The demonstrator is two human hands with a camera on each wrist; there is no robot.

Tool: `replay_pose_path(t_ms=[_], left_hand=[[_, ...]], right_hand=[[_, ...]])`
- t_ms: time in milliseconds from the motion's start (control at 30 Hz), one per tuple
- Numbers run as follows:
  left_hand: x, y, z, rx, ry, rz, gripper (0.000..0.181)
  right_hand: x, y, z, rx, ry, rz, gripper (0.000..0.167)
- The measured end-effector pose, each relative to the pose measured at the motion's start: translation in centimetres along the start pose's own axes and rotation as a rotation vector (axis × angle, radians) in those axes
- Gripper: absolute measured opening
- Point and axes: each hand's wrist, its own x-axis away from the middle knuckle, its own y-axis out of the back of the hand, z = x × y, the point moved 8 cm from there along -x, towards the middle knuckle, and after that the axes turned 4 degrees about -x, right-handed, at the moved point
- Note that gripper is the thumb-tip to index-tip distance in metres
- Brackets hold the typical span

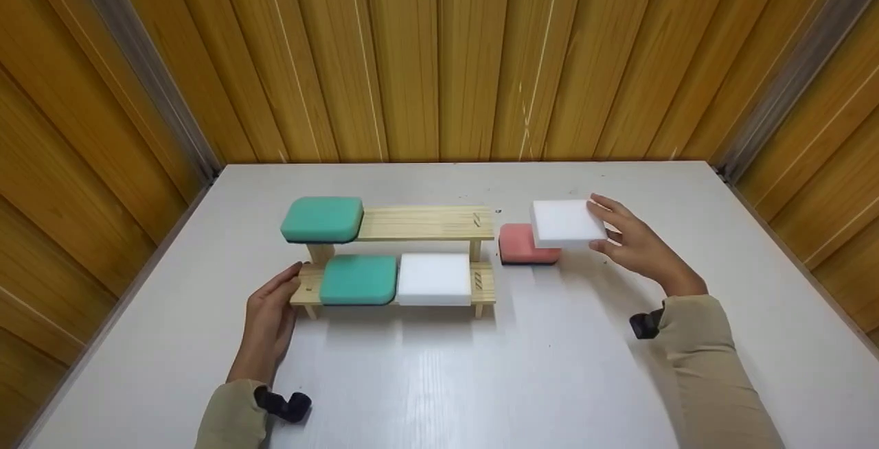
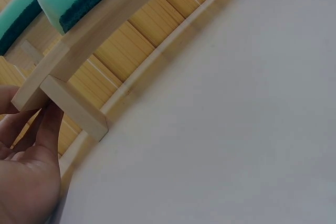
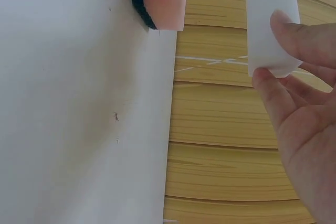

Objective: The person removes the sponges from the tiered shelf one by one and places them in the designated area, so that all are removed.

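My right hand (image 1: 635,243) pinches a white sponge (image 1: 566,221) by its right edge, holding it above the table and partly over a pink sponge (image 1: 516,243) with a dark underside. In the right wrist view, thumb and fingers grip the end of the white block (image 3: 270,19). The left hand (image 1: 268,312) grips the left end of a two-tier wooden rack (image 1: 426,222), thumb on top and fingers beneath, as the left wrist view shows. A green sponge (image 1: 323,219) sits at the left of the upper shelf. On the lower shelf lie another green sponge (image 1: 358,279) and a white sponge (image 1: 435,278), side by side.
A white table (image 1: 439,380) carries the rack and the pink sponge. Yellow wood-patterned panels (image 1: 467,58) stand along the back and both sides. Dark devices (image 1: 645,325) are strapped at both wrists.
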Motion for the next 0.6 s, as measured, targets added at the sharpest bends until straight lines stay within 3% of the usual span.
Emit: replay_pose_path(t_ms=[600], left_hand=[[0.0,-0.1,0.0,0.022,0.001,0.008,0.048]], right_hand=[[0.5,0.5,-1.4,-0.006,-0.004,-0.006,0.069]])
